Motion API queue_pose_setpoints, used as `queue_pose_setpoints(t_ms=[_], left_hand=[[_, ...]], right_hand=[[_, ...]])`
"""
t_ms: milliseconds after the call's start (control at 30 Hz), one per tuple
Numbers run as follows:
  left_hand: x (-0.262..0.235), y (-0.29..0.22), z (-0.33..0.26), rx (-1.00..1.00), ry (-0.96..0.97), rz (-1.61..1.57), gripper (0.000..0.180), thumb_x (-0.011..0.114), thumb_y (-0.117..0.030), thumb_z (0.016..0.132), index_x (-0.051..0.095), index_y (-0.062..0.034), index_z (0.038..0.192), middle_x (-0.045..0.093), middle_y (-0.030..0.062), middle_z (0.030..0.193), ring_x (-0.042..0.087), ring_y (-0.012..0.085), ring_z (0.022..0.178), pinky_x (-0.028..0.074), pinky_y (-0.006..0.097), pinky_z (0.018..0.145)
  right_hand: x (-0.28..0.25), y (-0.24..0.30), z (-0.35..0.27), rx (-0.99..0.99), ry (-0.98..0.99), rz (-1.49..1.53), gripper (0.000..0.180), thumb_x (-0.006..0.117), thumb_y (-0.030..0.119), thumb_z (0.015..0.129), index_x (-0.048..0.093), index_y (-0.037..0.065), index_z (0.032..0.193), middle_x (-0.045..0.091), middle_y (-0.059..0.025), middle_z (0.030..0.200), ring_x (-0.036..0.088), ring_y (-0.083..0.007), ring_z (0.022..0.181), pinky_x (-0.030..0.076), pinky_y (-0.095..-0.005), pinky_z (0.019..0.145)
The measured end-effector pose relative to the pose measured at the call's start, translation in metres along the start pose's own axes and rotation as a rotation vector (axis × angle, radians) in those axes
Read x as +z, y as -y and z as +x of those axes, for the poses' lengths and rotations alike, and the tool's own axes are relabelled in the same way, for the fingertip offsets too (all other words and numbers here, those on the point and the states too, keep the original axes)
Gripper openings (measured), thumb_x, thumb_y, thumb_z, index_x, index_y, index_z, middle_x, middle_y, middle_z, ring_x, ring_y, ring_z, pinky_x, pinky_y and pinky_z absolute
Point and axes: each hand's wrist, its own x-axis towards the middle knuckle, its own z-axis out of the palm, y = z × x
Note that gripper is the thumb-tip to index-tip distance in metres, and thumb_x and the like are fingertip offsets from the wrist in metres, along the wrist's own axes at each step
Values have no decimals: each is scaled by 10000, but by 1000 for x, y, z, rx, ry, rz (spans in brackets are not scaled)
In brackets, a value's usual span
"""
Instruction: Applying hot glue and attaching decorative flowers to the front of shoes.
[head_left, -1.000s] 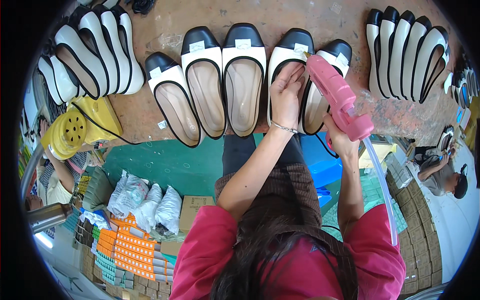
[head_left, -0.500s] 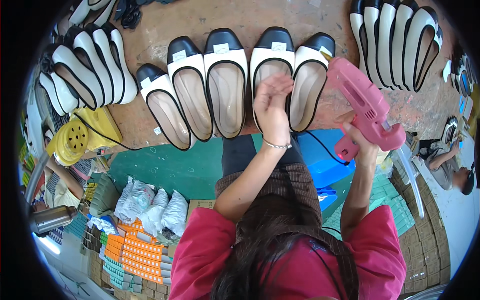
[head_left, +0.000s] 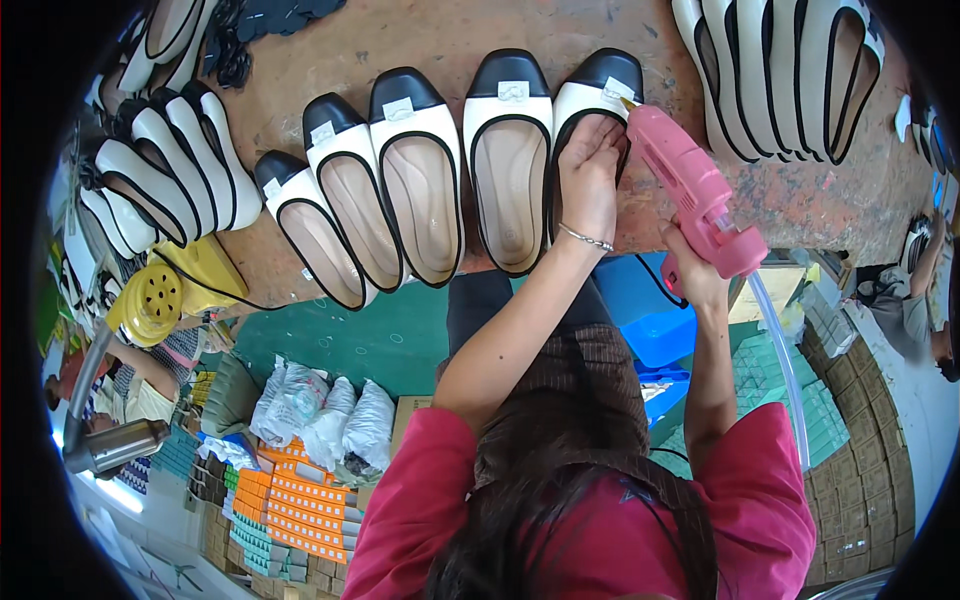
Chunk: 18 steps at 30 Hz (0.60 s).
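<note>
Several white flats with black square toes and black trim lie in a row, toes pointing away; each has a small pale patch near its toe seam. My left hand (head_left: 592, 165), palm up and fingers stretched out, lies in the opening of the rightmost flat (head_left: 600, 83), its fingertips partly hidden at the toe end. My right hand (head_left: 698, 272) grips the handle of a pink glue gun (head_left: 680, 165). Its nozzle is at the patch (head_left: 616, 92) on that same shoe. A long clear glue stick (head_left: 783, 345) trails from the gun's back end.
More flats stand on edge at the left (head_left: 180, 150) and the far right (head_left: 780, 80) of the worn workbench (head_left: 400, 35). A yellow lamp (head_left: 150, 300) is at left. Below are a blue bin (head_left: 665, 335) and white bags (head_left: 300, 400). Another person (head_left: 905, 310) is at far right.
My left hand has moved right, from over the second flat from the right into the rightmost one. The glue gun has come left with its nozzle, and the row sits farther left in view.
</note>
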Motion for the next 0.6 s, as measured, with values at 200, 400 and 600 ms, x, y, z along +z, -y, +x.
queue_pose_setpoints(t_ms=[200, 400, 600], left_hand=[[-4, 2, 0, -7, 9, -23, 505, 397, 73, 760, 465, 91, 1260, 501, 192, 1286, 453, 253, 1234, 289, 350, 1074], [-5, 1, -1, -29, 4, -17, 507, 390, 60, 765, 458, 99, 1266, 486, 197, 1300, 436, 259, 1247, 287, 357, 1078], [-9, -8, -8, 6, -46, 178, 448, 443, 49, 814, 443, 114, 1258, 499, 215, 1284, 483, 290, 1204, 342, 382, 1056]], right_hand=[[-3, -7, 0, -39, -26, 43, 69, 665, 28, 790, 596, 28, 791, 547, 16, 683, 503, -74, 613, 406, -252, 563], [-12, -8, 1, 57, -24, 145, 101, 687, 83, 766, 612, 20, 787, 536, 2, 641, 519, -102, 564, 412, -281, 517], [-26, -39, -2, 129, 135, 784, 246, 671, 112, 706, 566, -21, 885, 570, -100, 759, 592, -209, 717, 512, -385, 692]])
